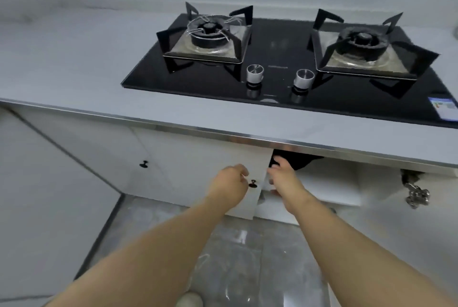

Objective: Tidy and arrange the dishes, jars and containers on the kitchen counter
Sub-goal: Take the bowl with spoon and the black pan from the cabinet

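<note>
While both arms reach below the tabletop's [74, 64] front edge, I'm calling it left to right: one spare door knob [143, 164], then the left hand [229, 180], fingers [243, 172] curled just beside the cabinet door's [203, 155] own knob [252, 184]. Whether they're pinching it, I cannot tell. The right hand [285, 176] clasps that door's free edge, likely to swing it for storage. One hinge [416, 194] hangs at right. Up top there's one hob [275, 59], two burners [209, 29], two dials [255, 72], and no dishes, jars or containers in sight.
</note>
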Motion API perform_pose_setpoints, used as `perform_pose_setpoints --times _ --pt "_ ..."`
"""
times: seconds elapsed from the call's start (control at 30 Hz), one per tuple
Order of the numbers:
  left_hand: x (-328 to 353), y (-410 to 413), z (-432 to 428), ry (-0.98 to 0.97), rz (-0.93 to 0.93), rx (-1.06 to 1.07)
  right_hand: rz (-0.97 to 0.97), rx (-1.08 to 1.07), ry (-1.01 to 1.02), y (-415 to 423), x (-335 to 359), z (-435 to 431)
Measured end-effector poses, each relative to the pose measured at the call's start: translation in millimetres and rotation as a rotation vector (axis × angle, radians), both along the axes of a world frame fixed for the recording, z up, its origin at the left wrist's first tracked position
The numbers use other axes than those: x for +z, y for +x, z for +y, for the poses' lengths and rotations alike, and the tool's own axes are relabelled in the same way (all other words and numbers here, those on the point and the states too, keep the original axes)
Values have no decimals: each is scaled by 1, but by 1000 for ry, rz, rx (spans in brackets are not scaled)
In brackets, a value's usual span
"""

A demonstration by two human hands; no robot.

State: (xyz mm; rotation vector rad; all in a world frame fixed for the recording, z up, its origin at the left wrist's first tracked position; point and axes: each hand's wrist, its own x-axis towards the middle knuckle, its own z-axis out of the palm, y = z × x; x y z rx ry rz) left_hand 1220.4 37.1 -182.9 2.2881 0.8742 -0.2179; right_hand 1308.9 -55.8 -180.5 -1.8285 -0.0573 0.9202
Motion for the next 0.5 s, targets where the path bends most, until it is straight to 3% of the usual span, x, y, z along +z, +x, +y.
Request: perform_pose_setpoints --times 0.1,0.27,0.5 --pt "3 -17 12 -106 -95 181 -28 83 -14 10 15 12" --pt "14 -37 23 -265 -205 332 90 89 -44 12 21 22" --pt "16 -63 34 -339 -254 426 -201 15 -114 -22 3 6"
